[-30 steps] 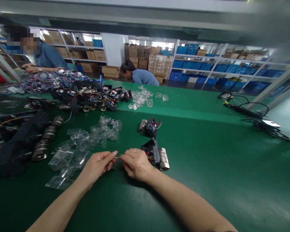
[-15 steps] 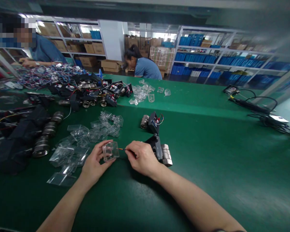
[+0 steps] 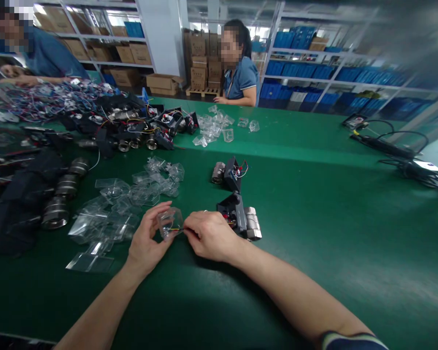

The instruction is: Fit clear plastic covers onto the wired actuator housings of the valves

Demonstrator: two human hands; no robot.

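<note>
Head view: the left hand [image 3: 146, 238] grasps a clear plastic cover [image 3: 170, 219] above the worktop [image 3: 336, 233], between its near and far edges, while the right hand [image 3: 211, 234] pinches thin coloured wires [image 3: 174, 229] at the cover's right side, just beside a black box [image 3: 238, 210]. Half a second ago the wires spanned a gap between cover and right hand; now that gap has nearly closed and they show within the cover's outline, so they probably enter it, though they may only pass in front.
</note>
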